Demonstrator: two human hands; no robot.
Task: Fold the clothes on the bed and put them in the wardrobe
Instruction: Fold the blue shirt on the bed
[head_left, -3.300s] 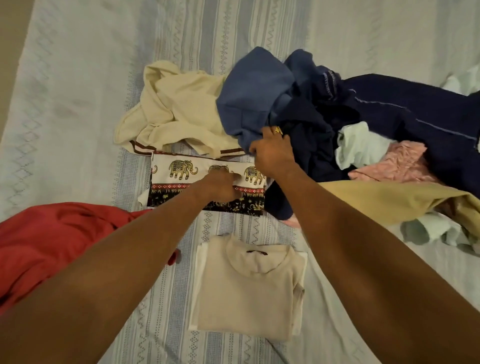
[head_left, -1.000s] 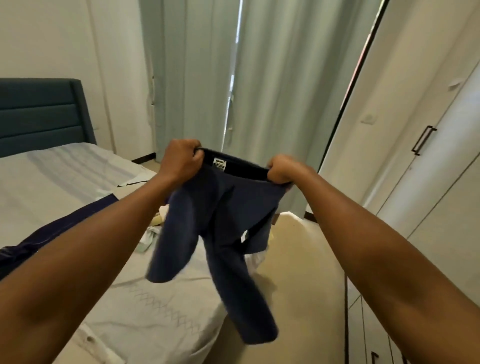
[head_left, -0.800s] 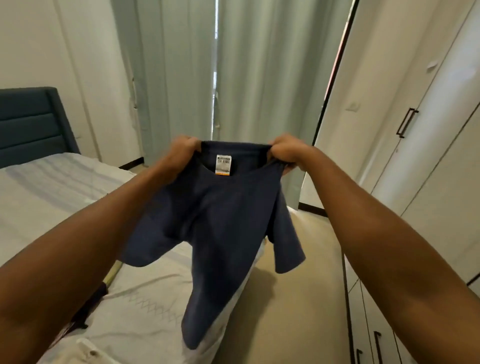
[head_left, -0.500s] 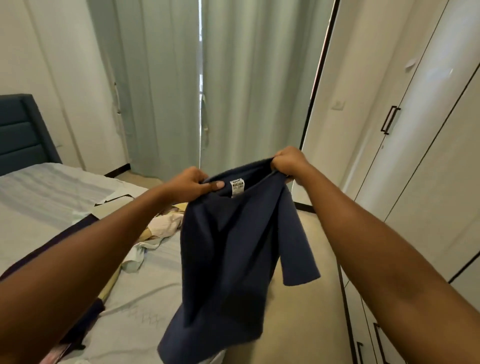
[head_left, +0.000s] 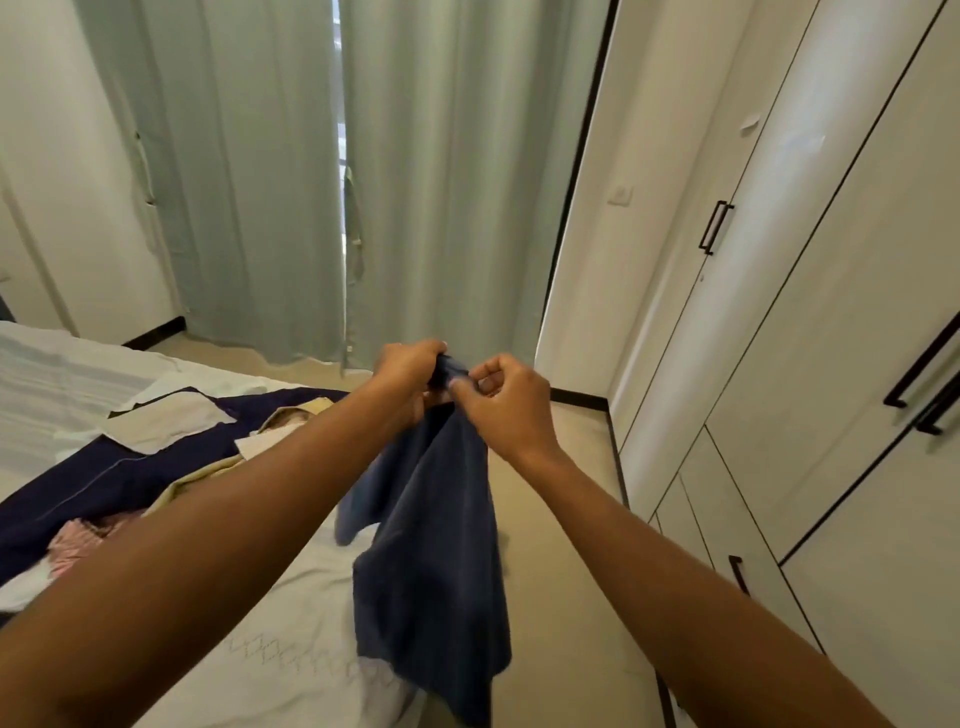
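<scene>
On the bed (head_left: 291, 623) at the left, a heap of clothes (head_left: 104, 483) lies unfolded, so I'd judge most of the job remains. The left hand (head_left: 410, 371) is clenched round the bunched top of a navy T-shirt (head_left: 431, 561), held in the air over the bed's right edge. The right hand (head_left: 506, 402), just beside it, pinches the same gathered edge. The shirt hangs with its long axis vertical, hem pointing floorward, not yet folded. At the right, the wardrobe (head_left: 831, 364) stands with its doors closed.

Left hand (head_left: 410, 366) and right hand (head_left: 506, 402) raised close together, both clenched
</scene>
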